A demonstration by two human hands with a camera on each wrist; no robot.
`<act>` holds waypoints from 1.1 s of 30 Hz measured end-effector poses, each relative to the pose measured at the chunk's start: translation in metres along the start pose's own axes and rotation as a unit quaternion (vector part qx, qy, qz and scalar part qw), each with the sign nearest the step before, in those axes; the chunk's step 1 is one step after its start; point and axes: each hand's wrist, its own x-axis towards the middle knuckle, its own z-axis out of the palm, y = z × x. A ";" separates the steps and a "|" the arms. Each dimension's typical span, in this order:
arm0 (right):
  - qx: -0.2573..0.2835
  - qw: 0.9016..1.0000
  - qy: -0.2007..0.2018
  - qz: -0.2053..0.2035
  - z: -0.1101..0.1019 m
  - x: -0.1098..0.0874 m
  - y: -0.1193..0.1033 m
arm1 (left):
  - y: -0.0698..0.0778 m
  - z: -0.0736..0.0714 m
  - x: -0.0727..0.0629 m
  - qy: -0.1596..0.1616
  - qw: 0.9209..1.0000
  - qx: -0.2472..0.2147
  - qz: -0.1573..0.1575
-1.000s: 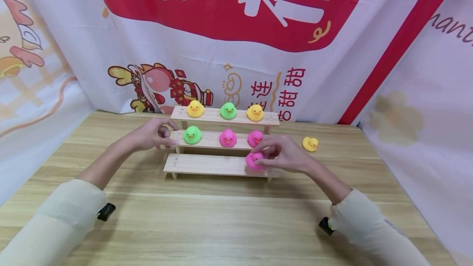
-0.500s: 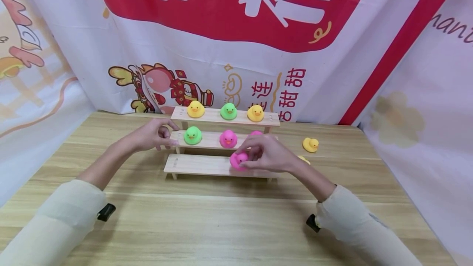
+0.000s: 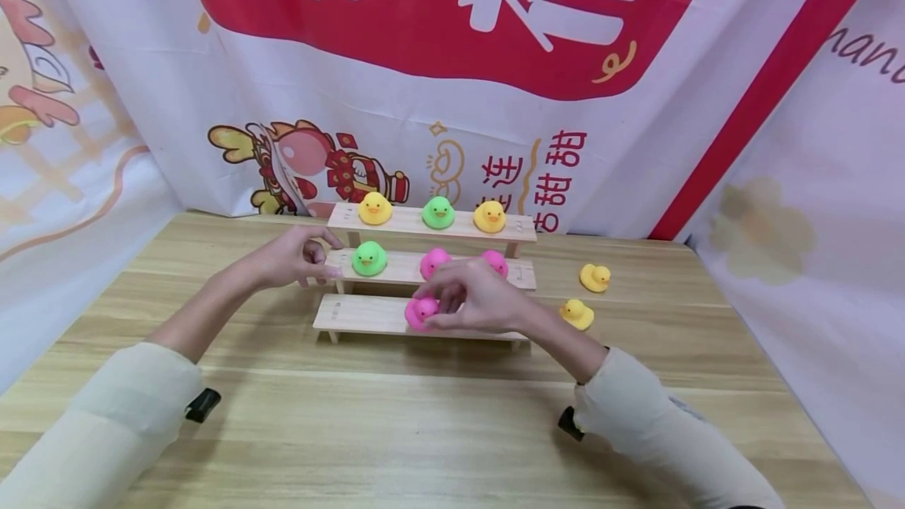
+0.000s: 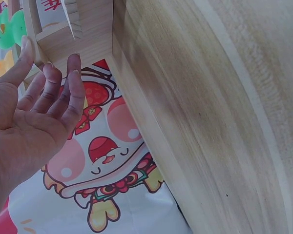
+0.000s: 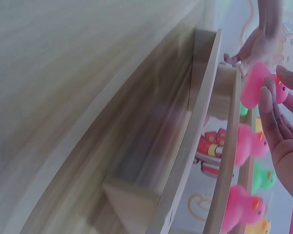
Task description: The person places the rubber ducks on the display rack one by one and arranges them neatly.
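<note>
My right hand pinches a pink rubber duck by its head between thumb and fingers, over the middle of the lowest board of a three-step wooden display stand. In the right wrist view the pink duck is tilted. My left hand grips the left end of the middle board, thumb and fingers on either side of it. A green duck sits beside that end. Two pink ducks, one partly behind my right hand, sit farther right on the middle board.
On the top board stand a yellow duck, a green duck and another yellow duck. Two more yellow ducks rest on the wooden table right of the stand. A printed cloth hangs close behind.
My right hand has moved left along the lowest board with the pink duck, uncovering a yellow duck on the table and the pink duck behind it. My left hand has stayed put.
</note>
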 end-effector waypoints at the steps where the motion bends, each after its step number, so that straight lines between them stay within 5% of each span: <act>1: -0.005 1.000 0.000 0.002 0.002 0.002 -0.002 | 0.000 0.000 0.000 0.000 1.000 0.000 -0.001; 17: -0.056 0.998 0.001 0.006 0.039 0.043 -0.011 | -0.001 -0.001 0.000 0.001 1.000 -0.004 0.001; 33: -0.104 0.994 0.007 0.029 0.055 0.067 -0.015 | 0.000 -0.001 0.001 -0.002 1.000 -0.005 -0.003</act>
